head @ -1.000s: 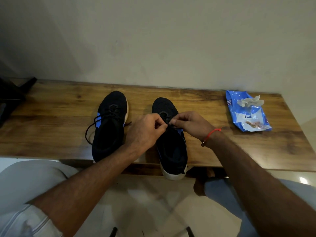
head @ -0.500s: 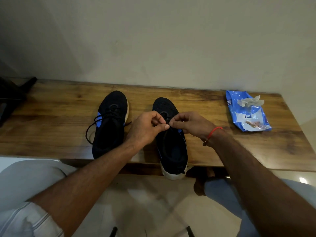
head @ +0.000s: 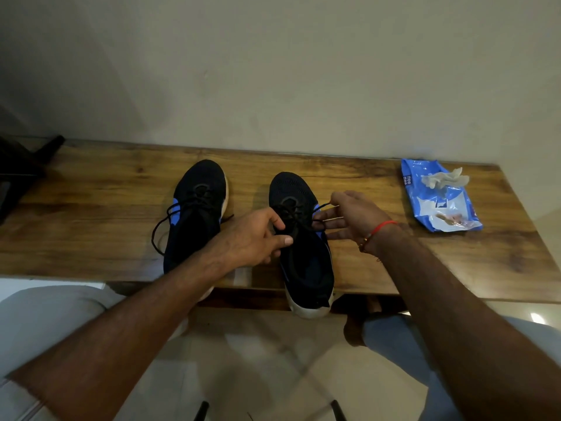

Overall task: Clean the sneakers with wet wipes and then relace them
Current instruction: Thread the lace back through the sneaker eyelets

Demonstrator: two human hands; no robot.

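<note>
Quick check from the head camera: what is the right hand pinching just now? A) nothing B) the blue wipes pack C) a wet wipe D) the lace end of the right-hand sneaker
D: the right hand pinches the black lace end drawn out sideways from the right-hand sneaker; the blue wipes pack lies apart, untouched.

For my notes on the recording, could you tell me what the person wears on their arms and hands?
Both forearms are bare, with no gloves. The right hand has a thin red thread bracelet at its wrist; the left hand has nothing on it or its wrist.

A wooden table (head: pixel 91 214) stands against a plain wall (head: pixel 273 71).
</note>
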